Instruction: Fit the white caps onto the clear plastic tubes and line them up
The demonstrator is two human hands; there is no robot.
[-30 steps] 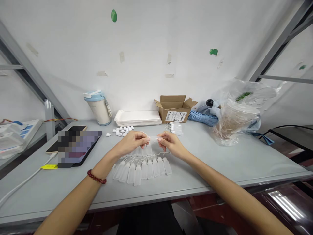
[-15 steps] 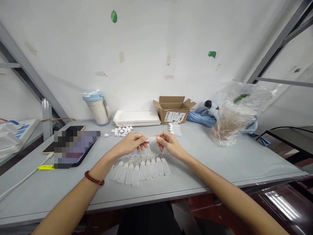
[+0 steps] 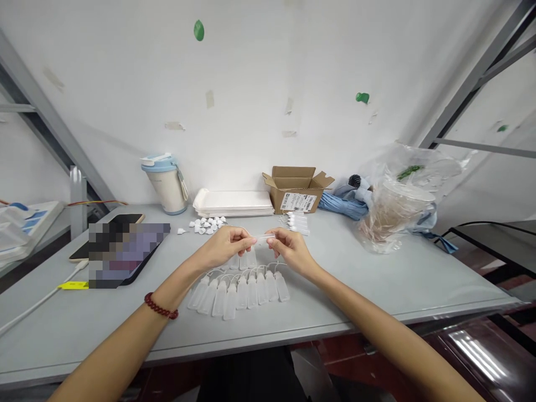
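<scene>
My left hand and my right hand meet over the table, thumbs and fingertips pinched on opposite ends of a small translucent plastic bottle. The fingers cover much of it, and a thin white loop shows just above my left fingers. Below the hands lies a fan of similar flat translucent bottles, with thin curved white cords at their necks. A few more bottles lie behind that fan, partly hidden by my left hand.
Small white pointed caps lie behind my left hand. Another group of bottles sits before an open cardboard box. White stacked sheets, a tumbler, phones, blue cloth and a plastic-wrapped tub stand around.
Both hands keep their pinch on the small bottle, which has turned slightly between the fingertips. The view has shifted a little; the things on the table lie as before.
</scene>
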